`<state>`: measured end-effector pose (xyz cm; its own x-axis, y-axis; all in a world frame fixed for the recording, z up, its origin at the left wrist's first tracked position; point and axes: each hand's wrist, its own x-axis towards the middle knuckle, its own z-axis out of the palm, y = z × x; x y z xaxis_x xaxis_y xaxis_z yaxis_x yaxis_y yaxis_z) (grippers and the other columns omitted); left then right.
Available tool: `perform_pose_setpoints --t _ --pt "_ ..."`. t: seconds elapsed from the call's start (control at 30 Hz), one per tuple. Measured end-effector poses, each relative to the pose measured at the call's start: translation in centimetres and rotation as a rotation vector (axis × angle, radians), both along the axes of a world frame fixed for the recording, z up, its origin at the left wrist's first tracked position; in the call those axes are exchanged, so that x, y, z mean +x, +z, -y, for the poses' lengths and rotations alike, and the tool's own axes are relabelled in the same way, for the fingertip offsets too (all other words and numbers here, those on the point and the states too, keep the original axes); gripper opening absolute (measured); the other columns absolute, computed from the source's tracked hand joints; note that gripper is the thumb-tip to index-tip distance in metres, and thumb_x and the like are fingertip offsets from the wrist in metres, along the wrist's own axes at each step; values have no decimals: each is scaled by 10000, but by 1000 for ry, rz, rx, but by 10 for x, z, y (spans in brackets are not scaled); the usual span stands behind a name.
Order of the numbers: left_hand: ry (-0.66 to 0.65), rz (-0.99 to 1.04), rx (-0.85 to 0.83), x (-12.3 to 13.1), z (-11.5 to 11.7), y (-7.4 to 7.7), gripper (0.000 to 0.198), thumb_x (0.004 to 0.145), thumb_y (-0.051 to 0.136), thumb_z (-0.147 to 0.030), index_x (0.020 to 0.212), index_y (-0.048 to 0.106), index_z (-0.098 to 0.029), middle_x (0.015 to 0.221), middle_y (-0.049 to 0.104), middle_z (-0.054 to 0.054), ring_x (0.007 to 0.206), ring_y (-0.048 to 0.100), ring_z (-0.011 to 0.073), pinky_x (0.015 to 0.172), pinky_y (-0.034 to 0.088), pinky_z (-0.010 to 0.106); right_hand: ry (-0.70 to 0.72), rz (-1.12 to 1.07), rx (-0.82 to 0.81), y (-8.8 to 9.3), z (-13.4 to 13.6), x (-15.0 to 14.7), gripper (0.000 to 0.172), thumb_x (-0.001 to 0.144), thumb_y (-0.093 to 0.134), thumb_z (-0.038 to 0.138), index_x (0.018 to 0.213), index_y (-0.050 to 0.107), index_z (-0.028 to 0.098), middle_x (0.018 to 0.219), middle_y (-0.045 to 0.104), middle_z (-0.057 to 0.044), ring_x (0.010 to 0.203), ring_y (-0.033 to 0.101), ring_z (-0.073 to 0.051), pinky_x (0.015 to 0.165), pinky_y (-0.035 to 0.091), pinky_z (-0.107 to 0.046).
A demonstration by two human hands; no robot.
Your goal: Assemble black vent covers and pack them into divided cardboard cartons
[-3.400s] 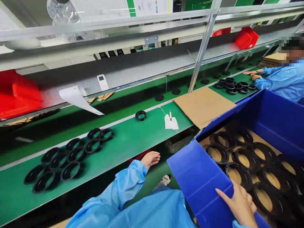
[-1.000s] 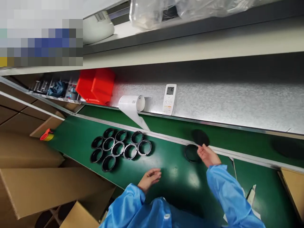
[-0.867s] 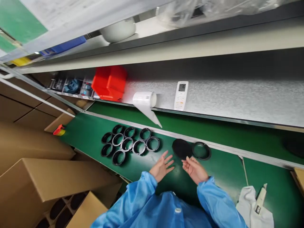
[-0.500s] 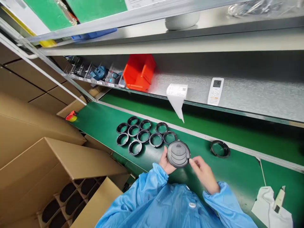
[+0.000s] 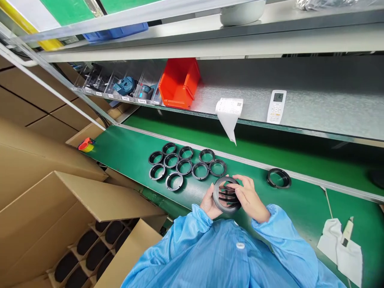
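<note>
A round black air vent (image 5: pixel 215 197) is held in front of my chest, its slats turned so that gaps show between them. My left hand (image 5: pixel 209 202) wraps around the vent's left and lower edge. My right hand (image 5: pixel 250 197) grips it from the right, with fingertips on the slats and upper rim. Just beyond, on the green bench, lie several black rings (image 5: pixel 184 167) in a loose cluster. One more black ring (image 5: pixel 279 178) sits apart to the right, near the back rail.
An open carton (image 5: pixel 75 196) with black round pieces in dividers stands lower left. On the shelf are a red bin (image 5: pixel 180 84), a paper label roll (image 5: pixel 229 108) and a remote control (image 5: pixel 276 106). A utility knife (image 5: pixel 347 231) rests on white cloth (image 5: pixel 333 240) at right.
The vent's slats were closed flat and now stand open. My right hand has moved from the vent's right edge onto its slats. The camera view has shifted slightly.
</note>
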<state>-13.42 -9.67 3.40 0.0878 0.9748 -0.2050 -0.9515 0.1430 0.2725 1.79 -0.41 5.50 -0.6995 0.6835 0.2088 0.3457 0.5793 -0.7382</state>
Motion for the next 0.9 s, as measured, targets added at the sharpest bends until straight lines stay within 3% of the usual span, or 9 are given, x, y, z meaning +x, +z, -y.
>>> perform_pose_setpoints --t 0.17,0.27,0.37,0.5,0.6,0.7,0.77,0.83,0.9 --pt "-108 85 0 11 -12 9 817 752 692 -689 1422 501 -262 1374 584 188 1318 493 403 1105 258 666 -82 -197 -265 20 -13 22 640 1022 182 568 1129 739 273 1409 508 -81 1323 421 -274 1150 341 -529" --pt "-125 86 -31 17 -22 10 804 745 675 -717 1374 543 -234 1335 605 205 1289 522 408 1089 283 666 -138 -216 -329 14 -22 35 686 1028 112 547 1140 731 273 1381 528 -78 1313 451 -261 1156 342 -518" --pt "-120 87 -120 24 -32 7 794 770 610 -753 1310 588 -172 1296 630 209 1251 556 397 1072 351 616 -108 -131 -162 -3 -22 44 664 1021 117 558 1317 640 275 1455 470 -94 1342 425 -273 1149 357 -523" --pt "-50 62 -359 41 -44 -4 631 873 534 -676 1204 646 -150 1167 708 142 1185 611 325 1059 433 493 109 51 63 -26 -15 53 618 907 519 642 1417 553 295 1560 371 -95 1440 278 -341 1206 200 -592" --pt "-143 9 -447 62 -56 -12 623 891 528 -642 1257 626 -147 1171 706 143 1183 614 329 1057 446 480 171 194 -52 -44 -19 59 962 751 718 642 1549 344 259 1643 129 -152 1488 126 -400 1185 191 -620" --pt "-236 -41 -442 81 -71 -19 769 860 509 -717 1375 541 -148 1278 646 175 1229 581 360 1073 432 506 182 230 -275 -66 -39 68 1257 604 819 606 1601 135 260 1610 144 -183 1448 237 -391 1140 308 -562" --pt "-263 -114 -500 87 -81 -24 845 833 480 -773 1466 431 -216 1404 551 177 1291 527 380 1075 414 559 92 240 -286 -84 -64 78 1237 597 821 558 1597 150 272 1532 276 -171 1369 355 -361 1117 343 -524" --pt "-259 -230 -610 87 -87 -32 837 833 483 -770 1509 336 -300 1525 416 157 1366 451 377 1083 393 587 -177 308 -173 -104 -99 95 1187 604 810 536 1585 213 237 1475 322 -187 1312 385 -378 1098 341 -535" --pt "-247 -318 -679 82 -87 -41 793 860 528 -700 1507 330 -286 1557 365 160 1396 424 344 1111 380 533 -460 431 -36 -127 -138 116 1141 609 798 541 1563 275 196 1465 315 -222 1286 377 -426 1063 341 -570"
